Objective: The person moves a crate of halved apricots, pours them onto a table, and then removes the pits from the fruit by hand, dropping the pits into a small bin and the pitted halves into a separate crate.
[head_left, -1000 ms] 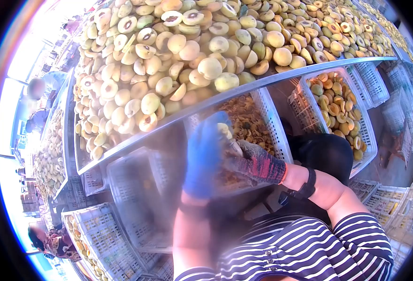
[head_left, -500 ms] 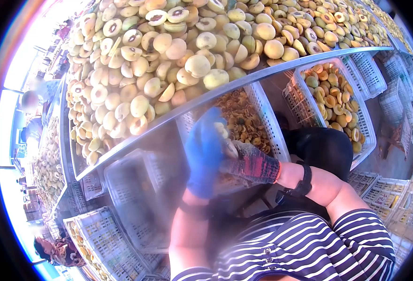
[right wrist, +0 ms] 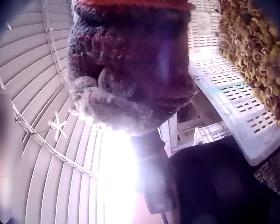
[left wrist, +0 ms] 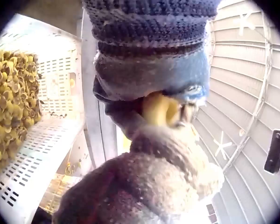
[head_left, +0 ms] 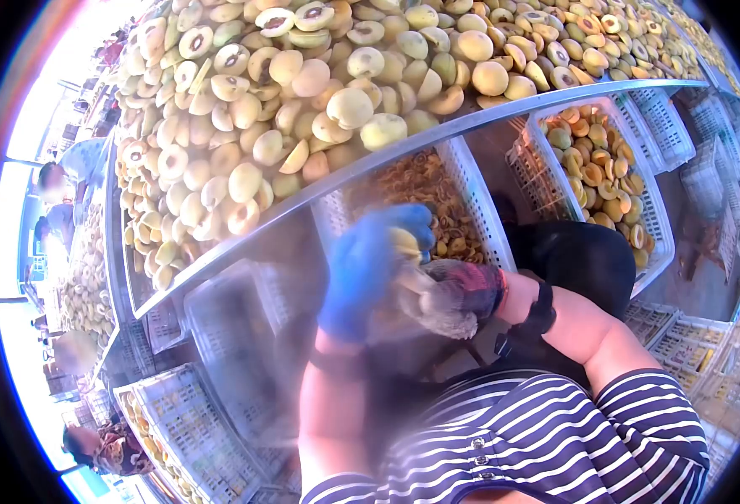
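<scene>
One rounded yellow fruit (head_left: 405, 244): my blue-gloved left hand (head_left: 360, 270) grips it.
Grey-red-gloved right hand (head_left: 458, 296): newly turned, hold unclear; likely mid-work.

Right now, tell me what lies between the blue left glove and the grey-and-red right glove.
A piece of yellow fruit, shown in the left wrist view; blur hides anything else.
</scene>
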Motion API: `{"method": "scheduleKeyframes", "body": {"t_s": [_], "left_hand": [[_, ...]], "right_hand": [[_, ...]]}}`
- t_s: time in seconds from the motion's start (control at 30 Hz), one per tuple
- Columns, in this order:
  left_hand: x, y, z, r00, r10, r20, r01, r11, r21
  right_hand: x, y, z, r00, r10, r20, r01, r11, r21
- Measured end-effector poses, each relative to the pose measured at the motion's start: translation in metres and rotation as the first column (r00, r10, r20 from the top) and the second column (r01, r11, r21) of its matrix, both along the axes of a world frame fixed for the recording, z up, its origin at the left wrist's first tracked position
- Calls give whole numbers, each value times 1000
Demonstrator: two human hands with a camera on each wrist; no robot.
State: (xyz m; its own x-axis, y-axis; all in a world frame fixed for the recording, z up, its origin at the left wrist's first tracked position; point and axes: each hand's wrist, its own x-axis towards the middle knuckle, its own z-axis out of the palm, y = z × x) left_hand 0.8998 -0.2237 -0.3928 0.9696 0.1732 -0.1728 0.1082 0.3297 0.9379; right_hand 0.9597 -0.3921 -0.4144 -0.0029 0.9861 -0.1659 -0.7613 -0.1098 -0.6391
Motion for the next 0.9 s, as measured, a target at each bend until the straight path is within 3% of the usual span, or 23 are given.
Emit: {"method": "scheduleKeyframes", "body": {"t_s": [0.03,0.07,0.13,0.2,0.23,0.27,0.3,0.33,0.37,0.43,0.53,0.57,0.6,0.63,0.67,0.7,0.77,0.8,0.9], "left_hand": [[0,2,-5,998,66,23,-63,992,-112],[-2,15,-31,969,237,65,-243,965,101],[-18,30,-21,906,418,72,-424,894,142],[-51,46,21,880,475,4,-471,874,-121],[-71,53,37,851,525,8,-522,849,-82],[-92,62,44,779,617,113,-625,749,220],[-112,70,52,818,537,209,-520,533,667],[-131,78,60,816,497,297,-388,90,917],[-140,84,60,745,588,314,-463,116,879],[-141,105,66,734,638,230,-498,277,821],[-80,118,60,798,580,164,-326,187,927],[-54,126,49,797,603,46,-154,129,980],[-33,126,40,821,569,47,-39,-27,999],[-21,141,19,848,531,0,58,-93,994],[-17,147,12,845,534,34,39,-125,991],[-15,154,7,845,531,64,24,-158,987],[-28,148,16,864,473,172,-300,208,931],[-30,139,25,889,406,212,-310,192,931],[-29,74,52,959,81,272,-283,317,905]], "right_hand": [[2,-4,-5,1000,3,-16,-4,1000,-20],[5,-8,-10,999,6,-33,-7,999,-40],[9,-15,-16,1000,-14,10,14,999,-49],[11,-25,-18,989,-43,141,58,993,-103],[11,-30,-19,977,-52,205,81,988,-131],[16,-32,-34,951,15,310,25,992,-123],[21,-29,-36,906,75,417,-30,993,-112],[21,-30,-32,924,89,373,-29,986,-163],[21,-29,-21,940,98,327,-28,977,-213],[17,-19,-19,805,155,572,28,954,-298],[13,-11,-22,762,69,644,122,961,-248],[14,-7,-19,654,-5,757,197,966,-165],[13,-5,-16,532,-77,843,259,963,-76],[11,-4,-13,397,-145,906,305,952,18],[6,-2,-6,742,-165,650,351,921,-167],[8,0,-7,752,-211,625,361,925,-121],[12,3,-15,769,-315,556,397,917,-30],[8,2,-18,779,-364,511,420,908,6],[2,12,-5,774,-478,415,500,864,63]]}}
